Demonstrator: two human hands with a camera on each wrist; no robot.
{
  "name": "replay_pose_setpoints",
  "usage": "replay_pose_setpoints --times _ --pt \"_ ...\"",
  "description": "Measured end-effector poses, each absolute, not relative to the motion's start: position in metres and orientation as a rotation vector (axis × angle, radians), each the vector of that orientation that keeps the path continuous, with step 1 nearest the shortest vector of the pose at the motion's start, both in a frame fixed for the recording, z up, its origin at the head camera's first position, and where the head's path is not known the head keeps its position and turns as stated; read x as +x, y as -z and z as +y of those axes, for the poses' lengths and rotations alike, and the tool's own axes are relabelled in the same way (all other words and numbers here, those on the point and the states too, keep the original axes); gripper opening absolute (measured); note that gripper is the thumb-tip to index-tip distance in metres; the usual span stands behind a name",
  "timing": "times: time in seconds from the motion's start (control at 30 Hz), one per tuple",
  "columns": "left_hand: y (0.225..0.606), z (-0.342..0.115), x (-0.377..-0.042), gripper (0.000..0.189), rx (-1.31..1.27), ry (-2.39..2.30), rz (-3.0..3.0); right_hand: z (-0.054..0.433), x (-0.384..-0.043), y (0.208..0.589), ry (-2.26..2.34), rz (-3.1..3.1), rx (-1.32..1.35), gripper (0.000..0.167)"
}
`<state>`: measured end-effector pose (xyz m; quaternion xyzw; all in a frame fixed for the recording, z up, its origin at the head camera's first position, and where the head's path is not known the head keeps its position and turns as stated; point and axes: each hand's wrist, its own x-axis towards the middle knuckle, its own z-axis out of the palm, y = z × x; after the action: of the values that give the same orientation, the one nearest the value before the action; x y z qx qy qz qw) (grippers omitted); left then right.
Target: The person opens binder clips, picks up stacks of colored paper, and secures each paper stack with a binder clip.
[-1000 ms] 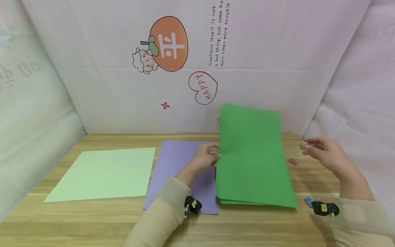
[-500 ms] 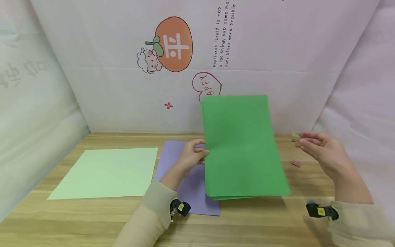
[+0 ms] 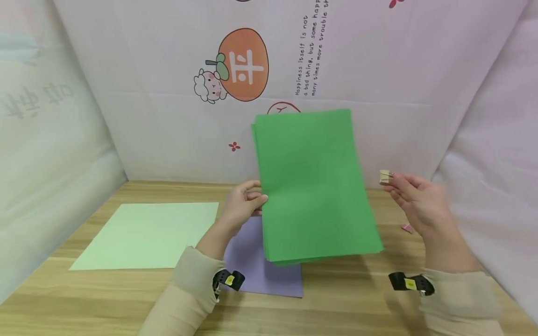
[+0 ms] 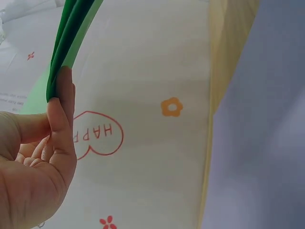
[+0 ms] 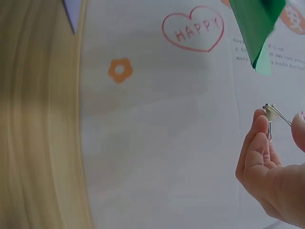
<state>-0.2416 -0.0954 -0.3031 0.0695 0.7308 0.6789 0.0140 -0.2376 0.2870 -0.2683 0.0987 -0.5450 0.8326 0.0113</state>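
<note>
Clearly, the green sheets point(image 3: 315, 186) look bright and slightly misaligned.

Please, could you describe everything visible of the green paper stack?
The green paper stack looks like several plain sheets, slightly uneven at the edges; exact count unclear. The left hand pinches its left edge, holding it tilted above the wooden table, partly in front of the purple sheet. The right hand does not touch it.

I see the right hand point(image 5: 267, 174) at four o'clock pinching a small pale clip point(image 5: 271, 113) at three, apart from the green paper point(image 5: 253, 29) towards two. A red HAPPY heart point(image 5: 195, 30) shows at one, an orange flower point(image 5: 113, 71) at eleven, wood point(image 5: 43, 119) at nine.
</note>
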Motion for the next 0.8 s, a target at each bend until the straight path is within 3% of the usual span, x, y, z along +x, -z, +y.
replay_pose_setpoints --times 0.47,0.8 --pt "0.293 -0.13 -0.231 0.035 0.257 -2.172 2.33 0.22 -0.244 0.261 -2.657 -1.605 0.26 0.015" --pt "0.286 -0.132 -0.229 0.037 0.284 -2.165 2.38 0.212 -0.244 0.261 -2.63 -1.541 0.188 0.007"
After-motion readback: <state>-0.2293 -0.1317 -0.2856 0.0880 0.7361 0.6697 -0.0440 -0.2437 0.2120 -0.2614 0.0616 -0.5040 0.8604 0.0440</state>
